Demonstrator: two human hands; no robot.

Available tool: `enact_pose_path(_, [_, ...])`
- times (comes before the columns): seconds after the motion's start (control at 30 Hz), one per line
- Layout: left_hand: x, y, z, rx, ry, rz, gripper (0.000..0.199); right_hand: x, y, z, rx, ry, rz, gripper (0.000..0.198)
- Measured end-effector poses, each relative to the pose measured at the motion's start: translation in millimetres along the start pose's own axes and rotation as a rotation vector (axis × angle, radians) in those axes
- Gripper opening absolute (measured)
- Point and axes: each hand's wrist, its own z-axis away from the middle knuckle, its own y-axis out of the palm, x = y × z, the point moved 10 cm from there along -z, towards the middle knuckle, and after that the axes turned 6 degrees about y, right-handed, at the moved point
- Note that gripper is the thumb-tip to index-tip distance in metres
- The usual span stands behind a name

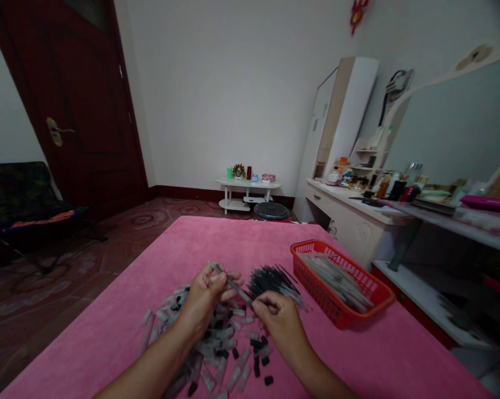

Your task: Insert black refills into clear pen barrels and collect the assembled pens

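A slim, translucent grey pen [236,287] slants between my two hands above the pink cloth [150,277]. My left hand [203,296] grips its upper part between thumb and fingers. At its lower, darker end my right hand [278,320] is closed in a pinch; whether a separate small part is in those fingertips is hidden. Under and around my left hand spreads a heap of clear pen caps [233,377] and small black plugs [256,344]. Just beyond my right hand lies a bundle of thin black pen refills [270,281].
To the right stands a red plastic basket [342,320] with many clear pens [337,280] inside. A dressing table [350,202] crowded with bottles is farther right. A low white stand [250,182] is by the far wall, and a folding chair [21,205] at left.
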Motion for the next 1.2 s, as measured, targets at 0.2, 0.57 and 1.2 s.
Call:
enact_pose_path(0.2, [-1, 4, 1, 0.026, 0.021, -0.005, 0.032, 9, -3, 1, -0.024, -0.016, -0.049, 0.003])
enact_pose_path(0.57, [-3, 6, 3, 0.031, 0.024, -0.055, 0.033, 1, 3, 1, 0.023, 0.009, -0.043, 0.01])
enact_pose_path(1.2, [-5, 7, 4, 0.024, 0.03, -0.056, 0.035, 0, 7, 1, 0.057, 0.003, -0.025, 0.013])
